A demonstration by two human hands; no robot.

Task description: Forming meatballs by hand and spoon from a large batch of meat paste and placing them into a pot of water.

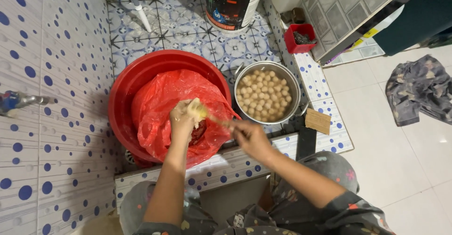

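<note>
Progress, judged from the layout: the steel pot (267, 96) is filled w/ pale round balls (262, 97), packed close, roughly to two-thirds of its depth, so a good batch seems shaped already. More is left: a lump of pale paste (181, 112) is clamped in the left hand (182, 120), fingers curled tight round it, a rounded blob (194, 108) being squeezed out at the top near the thumb. A spoon (210, 116) is gripped in the right hand (249, 137), fingers closed on the handle, its bowl laid against the blob; the right hand is blurred, so the exact grip can't be made out.

Both hands are held over the red plastic bag (160, 108), which is set inside the red basin (123, 98). How much paste remains in the bag can't be told; a darker hollow is seen under the left hand.

Materials & shapes:
- basin: round, smooth glossy plastic, low wall.
- bag: thin, crinkled, shiny film, bunched up.
- pot: round brushed metal, side handle, just beside the basin, on its right.
- balls: matte, soft-looking, approx. even in size.
- paste: sticky, lumpy, smeared on the left fingers.
- floor and low kerb (226, 166): glazed tile w/ blue dots.
- white bucket (233, 4) and small red tub (300, 38) stand further back; a crumpled cloth (419, 91) lies on the plain tiles, well apart.
</note>
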